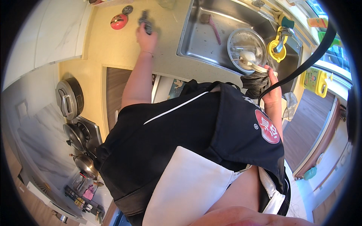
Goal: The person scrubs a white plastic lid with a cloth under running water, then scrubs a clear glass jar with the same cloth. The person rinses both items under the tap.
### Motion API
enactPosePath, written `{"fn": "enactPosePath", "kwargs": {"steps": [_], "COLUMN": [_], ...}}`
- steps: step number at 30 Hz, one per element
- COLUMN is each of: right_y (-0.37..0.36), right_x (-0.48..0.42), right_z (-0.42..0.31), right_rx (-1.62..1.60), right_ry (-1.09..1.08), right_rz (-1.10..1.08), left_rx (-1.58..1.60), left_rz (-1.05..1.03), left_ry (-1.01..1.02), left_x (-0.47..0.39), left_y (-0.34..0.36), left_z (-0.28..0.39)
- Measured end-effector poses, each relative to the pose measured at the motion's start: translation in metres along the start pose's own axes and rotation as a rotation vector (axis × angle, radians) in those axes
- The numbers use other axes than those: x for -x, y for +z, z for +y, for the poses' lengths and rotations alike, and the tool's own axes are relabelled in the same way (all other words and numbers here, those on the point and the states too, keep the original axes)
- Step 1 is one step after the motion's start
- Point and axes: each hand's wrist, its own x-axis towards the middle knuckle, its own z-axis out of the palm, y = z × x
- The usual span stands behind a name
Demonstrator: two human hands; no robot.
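On the beige countertop (167, 42), my left hand (147, 41) is closed around a small dark grey mottled object (145, 22), blurred by motion. Left of it lie a red round object with black markings (118, 22) and a dark speckled disc-like piece (127, 10). At the sink's near edge, my right hand (271, 89) grips the pale handle of a white utensil (248, 58), whose head is over a clear round bowl (234, 42). A dark grey cloth (256, 83) hangs at the same hand; whether the fingers hold it too, I cannot tell.
The stainless steel sink (195, 42) holds a pink-handled brush (215, 28). A yellow strainer (277, 50) is beneath the faucet (280, 45). A yellow jug (314, 82) stands right. Leftward are a grey electric cooker (69, 99) and pans (75, 137). A black strap (302, 70) crosses the view.
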Motion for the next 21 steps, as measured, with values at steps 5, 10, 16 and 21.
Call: {"fn": "enactPosePath", "kwargs": {"steps": [5,10,16,21], "right_y": [-0.002,-0.008,-0.050,-0.075], "right_x": [0.002,0.008,0.004,0.002], "right_z": [-0.001,-0.008,0.004,0.002], "right_rx": [-0.020,-0.073,-0.198,-0.299], "right_ry": [0.010,-0.012,-0.048,-0.074], "right_rz": [0.003,-0.005,0.077,0.270], "left_rx": [-0.120,-0.262,-0.305,0.094], "left_rz": [0.288,-0.090,-0.129,-0.800], "left_ry": [-0.023,-0.245,0.377,0.387], "left_x": [-0.026,-0.010,0.039,0.071], "left_y": [-0.027,-0.005,0.059,0.143], "left_z": [-0.018,-0.021,0.064,0.149]}}
